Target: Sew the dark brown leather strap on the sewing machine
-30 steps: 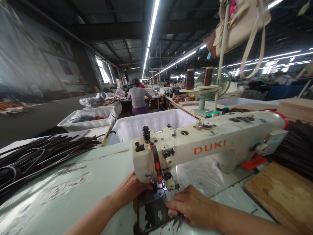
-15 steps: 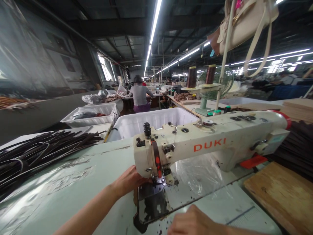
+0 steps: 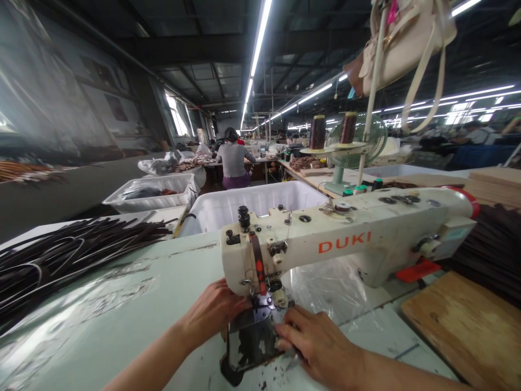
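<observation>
Ideally, work gently, clear of the metal foot [image 3: 266, 302] under the sewing machine [image 3: 299, 241], near centre on the table [image 3: 158, 285]. From the head view, the left hand [image 3: 215, 305] reaches in beside the foot; the right hand [image 3: 319, 339] curls nearer, rightward. What either pinches, I cannot tell.

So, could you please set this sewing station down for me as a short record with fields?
Machine: long cream metal sewing machine lettered DUKI in orange
Left hand: left of the needle area, grip unclear
Right hand: curled, right of the needle area, contents unclear
Far left: tangled heap of long dark strips
Near right: worn brown wooden board
Behind machine: white plastic bin
Thread: two tall dark brown spools
</observation>
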`<state>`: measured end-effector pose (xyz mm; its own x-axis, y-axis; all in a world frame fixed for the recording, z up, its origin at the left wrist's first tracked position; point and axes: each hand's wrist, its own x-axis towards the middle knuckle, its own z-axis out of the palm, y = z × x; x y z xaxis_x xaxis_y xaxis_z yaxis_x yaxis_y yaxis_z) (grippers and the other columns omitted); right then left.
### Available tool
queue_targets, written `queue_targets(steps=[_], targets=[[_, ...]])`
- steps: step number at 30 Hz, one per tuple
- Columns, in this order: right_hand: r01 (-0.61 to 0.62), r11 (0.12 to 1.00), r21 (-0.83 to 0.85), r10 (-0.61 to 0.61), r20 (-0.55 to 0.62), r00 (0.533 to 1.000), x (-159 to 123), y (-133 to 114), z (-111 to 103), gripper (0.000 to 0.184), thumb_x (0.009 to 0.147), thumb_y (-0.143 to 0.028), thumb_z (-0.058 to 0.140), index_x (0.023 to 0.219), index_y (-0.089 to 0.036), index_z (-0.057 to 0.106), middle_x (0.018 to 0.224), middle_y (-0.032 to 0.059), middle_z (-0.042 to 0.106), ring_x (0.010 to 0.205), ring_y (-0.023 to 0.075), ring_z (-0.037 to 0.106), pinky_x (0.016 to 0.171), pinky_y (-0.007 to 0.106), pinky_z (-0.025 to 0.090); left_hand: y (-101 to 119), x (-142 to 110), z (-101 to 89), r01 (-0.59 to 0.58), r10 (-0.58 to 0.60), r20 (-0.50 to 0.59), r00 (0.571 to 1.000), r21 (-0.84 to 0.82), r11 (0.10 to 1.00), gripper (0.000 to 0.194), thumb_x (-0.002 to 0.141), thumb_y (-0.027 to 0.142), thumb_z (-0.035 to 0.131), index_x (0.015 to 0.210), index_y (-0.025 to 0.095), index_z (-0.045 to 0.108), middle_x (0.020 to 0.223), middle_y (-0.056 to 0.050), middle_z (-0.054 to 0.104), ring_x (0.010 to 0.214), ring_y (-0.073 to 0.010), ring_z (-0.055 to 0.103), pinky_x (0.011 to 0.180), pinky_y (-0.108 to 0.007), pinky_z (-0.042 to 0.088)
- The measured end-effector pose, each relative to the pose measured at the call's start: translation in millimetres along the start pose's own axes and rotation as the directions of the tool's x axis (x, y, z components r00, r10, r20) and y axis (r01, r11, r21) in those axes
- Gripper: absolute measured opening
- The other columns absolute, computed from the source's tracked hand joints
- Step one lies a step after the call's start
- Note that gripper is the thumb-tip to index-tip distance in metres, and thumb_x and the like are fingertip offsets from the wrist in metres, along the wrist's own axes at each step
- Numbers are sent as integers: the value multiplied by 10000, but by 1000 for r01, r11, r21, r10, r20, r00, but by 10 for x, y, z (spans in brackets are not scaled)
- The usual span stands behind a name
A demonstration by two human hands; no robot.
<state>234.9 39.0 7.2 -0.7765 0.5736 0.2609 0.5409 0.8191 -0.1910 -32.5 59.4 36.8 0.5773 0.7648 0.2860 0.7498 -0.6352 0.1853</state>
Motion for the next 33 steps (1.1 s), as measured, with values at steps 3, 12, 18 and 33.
queue_targets(steps=[3,12,18,33], targets=[[-5,1000,-11,5,19,1000,9,18,3,182,956,-331,441,1089,-230,515,958,42,591,864,204,594,562,263,386,75,-58,6,-7,5,20,1000,97,995,308,964,259,352,894,195,644,851,-31,701,812,-179,649,792,-311,512],[-9,1000,-12,9,29,1000,11,-1,30,230,951,-310,456,1166,-231,480,991,42,597,879,212,607,584,277,398,74,-262,74,-46,11,99,995,355,934,505,857,29,385,1293,260,488,1160,-43,668,1069,-184,613,972,-366,468],[-15,1000,-10,16,42,999,17,0,27,225,947,-307,458,1159,-236,483,991,35,597,874,208,610,595,281,410,345,-342,259,-39,-113,191,975,649,760,589,788,-11,408,1360,126,434,1004,-139,684,934,-241,648,843,-394,516],[5,999,-35,-4,27,1000,-6,19,86,247,928,-283,495,1166,-227,459,1017,47,613,914,229,613,613,289,427,431,-156,11,18,-243,342,908,547,837,617,795,-28,431,1373,188,430,768,-74,670,646,-243,675,579,-325,519]])
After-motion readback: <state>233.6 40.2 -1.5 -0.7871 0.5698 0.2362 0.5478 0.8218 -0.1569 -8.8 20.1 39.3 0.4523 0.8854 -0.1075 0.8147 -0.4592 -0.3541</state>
